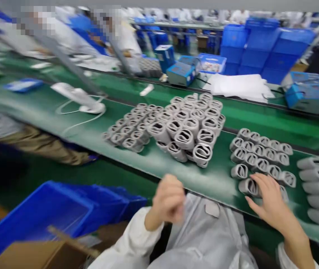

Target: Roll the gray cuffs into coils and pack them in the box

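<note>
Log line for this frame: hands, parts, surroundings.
left hand: curled, blurred, contents unclear | right hand: open, at grey rolls, contact unclear | larger stack: on green bench, centre | blue bins: lower left

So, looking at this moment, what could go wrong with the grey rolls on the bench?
The large pile is stacked in layers, so a bump might topple it. The right hand is at the front roll of a smaller group, near the edge of the bench; a careless push could knock one off.
</note>
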